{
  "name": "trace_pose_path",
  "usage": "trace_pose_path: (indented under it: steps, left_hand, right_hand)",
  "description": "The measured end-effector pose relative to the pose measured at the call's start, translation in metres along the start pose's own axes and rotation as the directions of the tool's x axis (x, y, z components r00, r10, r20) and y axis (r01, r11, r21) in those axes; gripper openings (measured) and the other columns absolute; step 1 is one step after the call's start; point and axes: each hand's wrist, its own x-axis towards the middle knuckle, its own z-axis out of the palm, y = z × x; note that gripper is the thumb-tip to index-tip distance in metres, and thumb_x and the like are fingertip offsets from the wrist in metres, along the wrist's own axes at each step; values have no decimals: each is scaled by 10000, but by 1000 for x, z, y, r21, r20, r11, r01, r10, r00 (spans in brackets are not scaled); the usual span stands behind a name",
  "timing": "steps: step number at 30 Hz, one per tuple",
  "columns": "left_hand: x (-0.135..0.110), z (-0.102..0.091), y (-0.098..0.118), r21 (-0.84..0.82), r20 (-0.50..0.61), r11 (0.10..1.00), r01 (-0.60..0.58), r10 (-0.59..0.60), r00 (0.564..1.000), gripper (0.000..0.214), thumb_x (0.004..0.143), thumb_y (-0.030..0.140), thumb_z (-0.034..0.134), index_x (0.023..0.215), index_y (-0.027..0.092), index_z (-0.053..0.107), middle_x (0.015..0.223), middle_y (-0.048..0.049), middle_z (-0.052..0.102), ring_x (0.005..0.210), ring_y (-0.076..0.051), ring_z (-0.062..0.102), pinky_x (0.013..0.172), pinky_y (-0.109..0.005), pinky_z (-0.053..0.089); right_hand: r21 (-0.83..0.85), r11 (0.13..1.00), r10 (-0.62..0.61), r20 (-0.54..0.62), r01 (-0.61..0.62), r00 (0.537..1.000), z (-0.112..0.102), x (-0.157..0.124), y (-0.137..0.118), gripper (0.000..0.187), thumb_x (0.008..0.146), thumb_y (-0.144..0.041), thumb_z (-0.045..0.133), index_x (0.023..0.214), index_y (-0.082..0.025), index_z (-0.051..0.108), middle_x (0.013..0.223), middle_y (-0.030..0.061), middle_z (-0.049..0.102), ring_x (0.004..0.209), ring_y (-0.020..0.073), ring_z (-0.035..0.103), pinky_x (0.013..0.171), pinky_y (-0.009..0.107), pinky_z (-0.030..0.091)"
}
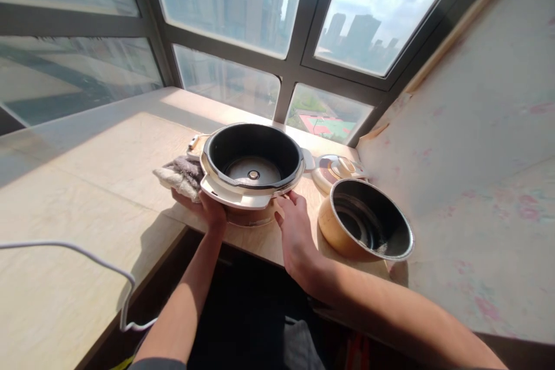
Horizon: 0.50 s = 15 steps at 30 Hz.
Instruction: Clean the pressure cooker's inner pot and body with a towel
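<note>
An electric cooker body (254,134) with a white rim and dark inside stands near the counter's front edge, its lid off. A round heating plate (236,171) with a small centre button shows at the bottom. My left hand (202,208) is closed on a grey and cream cloth (177,178) against the cooker's left side. With fingertips at the underside of the front right rim, my right hand (297,231) grips the cooker. Beside it, to the right, the inner pot (336,231) sits tilted, golden outside and dark inside, some residue at its bottom.
A round white and gold lid (323,172) lies behind the inner pot. The pale counter (108,185) runs along large windows (229,78). At the right rises a flower-patterned wall (485,214). A white cable (78,247) crosses the counter's left front edge.
</note>
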Motion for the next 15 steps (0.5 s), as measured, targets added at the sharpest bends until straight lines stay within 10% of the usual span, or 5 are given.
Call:
trace_pose_path:
  steps: [6,10,15]
  left_hand:
    - [-77,-25,29,71,-33,995,70,-68,997,776,790,342,679,1471,176,346,1532,-205,431,1442,-352,464,1236,-533,370]
    - [-128,-36,52,146,15,985,96,-99,995,822,816,339,753,1501,205,318,1571,-228,356,1506,-394,371,1263,-631,288]
    - [-151,-37,73,155,136,979,135,-156,978,884,852,365,757,1537,151,240,1603,-315,261,1551,-437,285,1264,-662,257]
  right_hand:
    - [114,948,306,-88,-296,948,-46,53,-53,75,898,-274,581,839,-239,550,835,21,619,886,199,678,825,344,564]
    - [37,998,62,-163,-57,985,-56,116,-87,57,916,-237,567,862,-248,552,793,-6,605,765,149,637,740,280,559]
    - [-362,932,19,112,23,994,-38,183,-103,172,974,-362,586,879,-219,597,823,34,693,782,194,665,756,324,572]
